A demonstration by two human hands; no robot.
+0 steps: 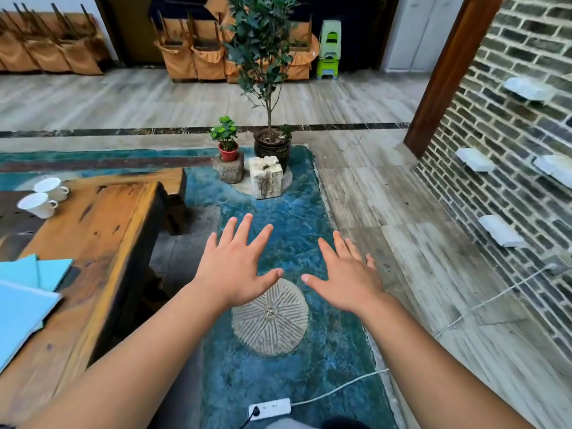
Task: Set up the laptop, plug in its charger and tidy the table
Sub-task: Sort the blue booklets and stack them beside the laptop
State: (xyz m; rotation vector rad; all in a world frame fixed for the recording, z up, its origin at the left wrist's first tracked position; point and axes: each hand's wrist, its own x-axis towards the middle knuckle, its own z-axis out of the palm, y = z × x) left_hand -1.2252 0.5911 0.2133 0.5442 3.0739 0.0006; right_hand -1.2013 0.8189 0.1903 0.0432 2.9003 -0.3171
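Note:
My left hand (236, 267) and my right hand (346, 274) are stretched out in front of me, palms down, fingers spread, holding nothing. They hover over the blue floor to the right of the wooden table (102, 243). A white power strip (270, 408) lies on the floor near the bottom edge, with a dark plug in its left socket and a white cord (464, 314) running off towards the brick wall. Light blue folders (24, 292) lie on the table's near left end. No laptop is in view.
Two white cups (43, 198) stand on the table's far end. A round carved stone (270, 320) sits on the floor below my hands. Two potted plants (272, 144) and stone blocks stand further ahead. A brick wall (510, 150) runs along the right.

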